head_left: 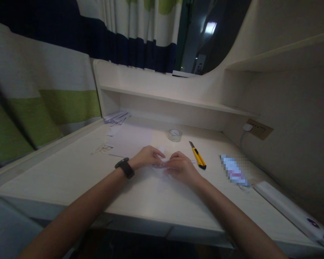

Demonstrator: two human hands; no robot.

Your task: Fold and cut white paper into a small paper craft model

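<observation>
My left hand (pixel 149 157), with a dark watch on its wrist, is closed with its fingertips pinched on a thin whitish piece of paper (pixel 158 168) low over the desk. My right hand (pixel 184 169) meets it there, its fingers closed on the same piece. The fingers hide most of it, and its exact shape is blurred. Just beyond the hands lies a roll of clear tape (pixel 175 135). A yellow utility knife (pixel 198 157) rests to the right of my right hand, its blade pointing away. White paper sheets (pixel 132 138) lie flat behind my left hand.
A pile of paper strips (pixel 116 117) sits at the back left, and small pale loops (pixel 102 148) lie nearer. On the right are a phone (pixel 234 170), a long white bar-shaped device (pixel 286 208) and a wall socket (pixel 257 128) with a plugged-in cable. A shelf (pixel 162 96) runs along the back.
</observation>
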